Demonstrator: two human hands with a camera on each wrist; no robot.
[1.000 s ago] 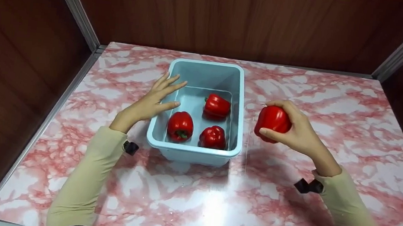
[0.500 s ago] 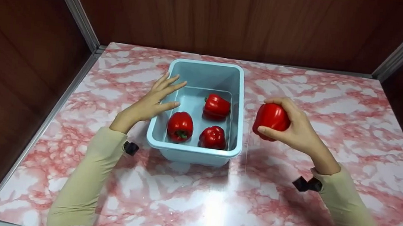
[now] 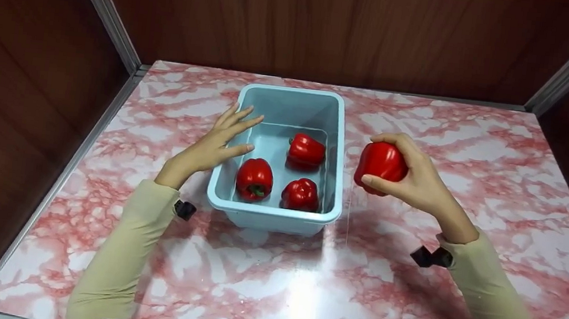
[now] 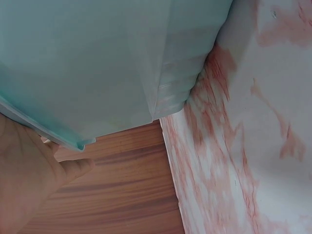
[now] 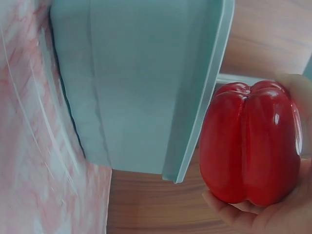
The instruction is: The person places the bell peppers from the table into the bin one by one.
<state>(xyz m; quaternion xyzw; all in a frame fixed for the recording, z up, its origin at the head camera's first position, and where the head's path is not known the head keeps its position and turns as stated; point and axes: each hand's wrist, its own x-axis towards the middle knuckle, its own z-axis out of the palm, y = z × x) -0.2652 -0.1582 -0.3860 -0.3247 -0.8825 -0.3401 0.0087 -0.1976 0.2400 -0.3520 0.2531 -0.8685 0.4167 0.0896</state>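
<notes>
My right hand [image 3: 417,181] grips a glossy red bell pepper [image 3: 381,167] just right of a pale blue plastic bin [image 3: 342,155]. In the right wrist view the held bell pepper [image 5: 251,146] is raised near the height of the bin's rim, with thumb and fingers on opposite sides of it. My left hand [image 3: 206,146] rests at the bin's left rim, its fingers spread out over the opening. Inside the bin lie three more red bell peppers: one at front left [image 3: 254,179], one at front right [image 3: 301,194], and one lying on its side farther back [image 3: 306,151].
The bin stands on a table [image 3: 261,284] with a pink and white marbled top. Dark wood panels [image 3: 330,27] close off the back and both sides, joined by metal corner posts [image 3: 104,8]. Each sleeve cuff carries a small black camera [image 3: 185,210].
My right hand has moved slightly left and farther away, bringing the held bell pepper nearer the bin. The left hand and the peppers in the bin stay put.
</notes>
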